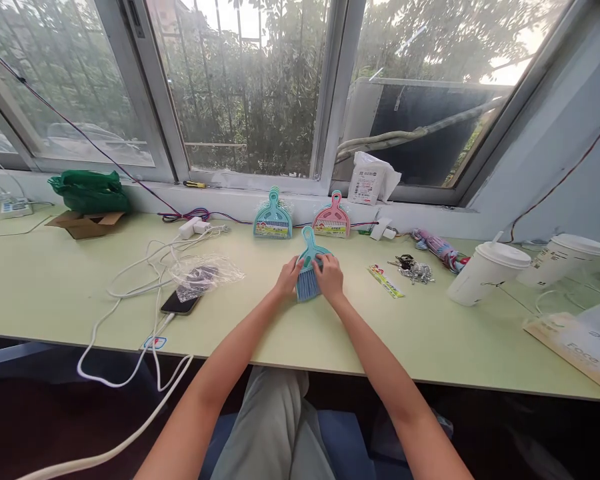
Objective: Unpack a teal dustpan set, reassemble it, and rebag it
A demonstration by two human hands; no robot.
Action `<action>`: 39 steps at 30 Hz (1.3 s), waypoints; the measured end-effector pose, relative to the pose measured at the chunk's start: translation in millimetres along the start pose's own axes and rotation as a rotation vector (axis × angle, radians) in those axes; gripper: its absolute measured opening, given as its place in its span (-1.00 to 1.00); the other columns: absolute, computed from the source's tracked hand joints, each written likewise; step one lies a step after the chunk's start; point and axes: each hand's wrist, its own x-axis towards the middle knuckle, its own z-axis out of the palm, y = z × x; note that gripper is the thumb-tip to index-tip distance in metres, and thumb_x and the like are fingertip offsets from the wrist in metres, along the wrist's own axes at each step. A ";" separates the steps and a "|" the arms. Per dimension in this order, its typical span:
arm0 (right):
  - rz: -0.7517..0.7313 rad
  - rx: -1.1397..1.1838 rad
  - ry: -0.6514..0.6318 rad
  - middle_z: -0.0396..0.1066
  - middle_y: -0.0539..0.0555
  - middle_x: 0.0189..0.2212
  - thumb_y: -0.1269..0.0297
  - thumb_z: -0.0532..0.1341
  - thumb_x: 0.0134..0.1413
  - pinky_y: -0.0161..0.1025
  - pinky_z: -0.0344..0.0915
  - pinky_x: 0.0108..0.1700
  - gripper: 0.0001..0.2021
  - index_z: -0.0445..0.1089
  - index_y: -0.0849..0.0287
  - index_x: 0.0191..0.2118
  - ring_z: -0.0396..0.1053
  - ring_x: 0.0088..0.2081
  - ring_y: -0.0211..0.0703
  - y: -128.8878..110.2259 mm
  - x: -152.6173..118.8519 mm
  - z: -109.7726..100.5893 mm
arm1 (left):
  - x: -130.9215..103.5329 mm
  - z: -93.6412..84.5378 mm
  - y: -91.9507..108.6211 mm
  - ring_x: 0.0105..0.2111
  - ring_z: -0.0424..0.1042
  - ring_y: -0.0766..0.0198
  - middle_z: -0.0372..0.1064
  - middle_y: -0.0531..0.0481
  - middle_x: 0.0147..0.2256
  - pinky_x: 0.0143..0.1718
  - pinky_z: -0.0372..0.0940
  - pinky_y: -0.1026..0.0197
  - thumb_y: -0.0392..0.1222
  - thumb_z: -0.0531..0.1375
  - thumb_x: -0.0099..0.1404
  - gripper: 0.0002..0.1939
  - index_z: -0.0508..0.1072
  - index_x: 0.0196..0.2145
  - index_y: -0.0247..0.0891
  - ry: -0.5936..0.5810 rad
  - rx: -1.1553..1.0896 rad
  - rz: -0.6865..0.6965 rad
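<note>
A small teal brush and dustpan set [309, 267] lies on the pale green desk [60, 287] in front of me, its blue bristles pointing toward me. My left hand [289, 277] grips its left side and my right hand [329, 276] grips its right side. Behind it, two packaged sets lean against the window ledge: a teal one [273, 217] and a pink one [332, 218].
A phone [181, 303] on a white cable, a crumpled clear wrapper [205, 272] and a charger [190, 227] lie left. Keys [413, 268], a small packet [385, 280], two white lidded cups [485, 272] and a paper bag [580, 347] are right. A green bag [89, 190] sits far left.
</note>
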 end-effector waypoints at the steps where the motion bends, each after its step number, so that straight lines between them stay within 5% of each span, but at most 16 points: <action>1: -0.043 -0.055 0.002 0.40 0.20 -0.16 0.01 0.06 0.19 -0.15 0.23 -0.09 -0.66 0.40 0.15 -0.19 0.28 -0.07 0.00 -4.4 -2.6 2.9 | -2.4 1.6 2.6 -0.30 0.36 0.19 0.43 -0.02 -0.35 -0.16 0.22 0.20 0.21 0.05 0.28 -0.55 0.48 -0.19 -0.20 -0.002 0.036 0.033; 8: -0.087 -0.114 0.048 0.34 0.14 -0.30 -0.01 0.01 0.25 -0.12 0.19 -0.07 -0.67 0.31 0.13 -0.33 0.26 -0.17 -0.02 3.2 6.1 -6.3 | -3.1 2.3 12.4 -0.28 0.36 0.20 0.46 -0.02 -0.23 -0.20 0.20 0.24 0.17 -0.06 0.36 -0.49 0.44 -0.01 -0.19 -0.088 0.105 0.146; 13: -0.073 -0.117 0.080 0.35 0.13 -0.33 -0.05 0.05 0.22 -0.17 0.19 -0.17 -0.65 0.32 0.13 -0.35 0.26 -0.18 -0.01 -5.0 8.2 -15.9 | 2.1 -1.0 15.5 -0.36 0.38 0.19 0.47 -0.02 -0.34 -0.24 0.22 0.23 0.06 -0.04 0.38 -0.56 0.42 0.03 -0.19 -0.069 0.170 0.106; 22: -0.028 -0.066 0.009 0.37 0.10 -0.37 -0.10 0.02 0.21 -0.24 0.14 -0.31 -0.59 0.36 0.13 -0.37 0.31 -0.23 -0.06 -15.4 9.1 -21.7 | 0.4 -9.0 21.5 -0.26 0.45 0.13 0.49 -0.08 -0.17 -0.17 0.25 0.20 -0.19 0.04 0.35 -0.60 0.35 0.12 -0.10 -0.046 0.369 0.254; 25: -0.068 -0.101 0.014 0.37 0.07 -0.40 -0.09 0.02 0.22 -0.26 0.13 -0.30 -0.59 0.37 0.13 -0.39 0.30 -0.25 -0.10 -22.5 9.8 -27.4 | 4.3 -21.5 19.1 -0.28 0.46 0.12 0.49 -0.10 -0.23 -0.17 0.25 0.19 -0.26 0.02 0.34 -0.56 0.32 0.15 -0.13 0.090 0.525 0.216; 29: -0.122 -0.261 -0.015 0.39 0.05 -0.40 -0.06 0.07 0.21 -0.26 0.12 -0.26 -0.62 0.39 0.12 -0.40 0.30 -0.20 -0.10 -19.3 16.6 -41.6 | 17.4 -60.4 17.2 -0.19 0.46 0.07 0.49 -0.22 -0.18 -0.14 0.24 0.16 -0.24 -0.07 0.37 -0.54 0.24 0.19 -0.30 0.518 0.616 0.000; 31: -0.074 -0.374 -0.098 0.42 0.07 -0.35 -0.01 0.11 0.19 -0.25 0.12 -0.23 -0.67 0.41 0.12 -0.39 0.30 -0.17 -0.08 -6.0 20.6 -46.4 | 22.2 -78.4 15.2 -0.11 0.43 0.04 0.46 -0.26 -0.10 -0.14 0.24 0.16 -0.23 -0.07 0.36 -0.56 0.29 0.14 -0.33 0.606 0.629 -0.141; 35: 0.121 -0.604 -0.303 0.47 0.15 -0.22 0.08 0.18 0.12 -0.17 0.12 -0.12 -0.75 0.47 0.14 -0.31 0.31 -0.06 0.01 30.8 23.1 -46.9 | 24.5 -91.9 7.1 -0.09 0.43 0.00 0.48 -0.23 -0.12 -0.21 0.23 0.17 -0.15 0.02 0.30 -0.65 0.46 -0.05 -0.22 0.361 0.763 -0.404; 39: 0.245 -0.726 -0.405 0.46 0.22 -0.14 0.14 0.16 0.11 -0.08 0.07 -0.05 -0.75 0.49 0.16 -0.21 0.29 -0.01 0.08 51.2 19.5 -43.0 | 22.6 -88.3 0.0 -0.11 0.43 -0.04 0.50 -0.22 -0.18 -0.25 0.21 0.15 0.12 -0.02 0.30 -0.56 0.53 -0.23 -0.18 0.127 0.953 -0.429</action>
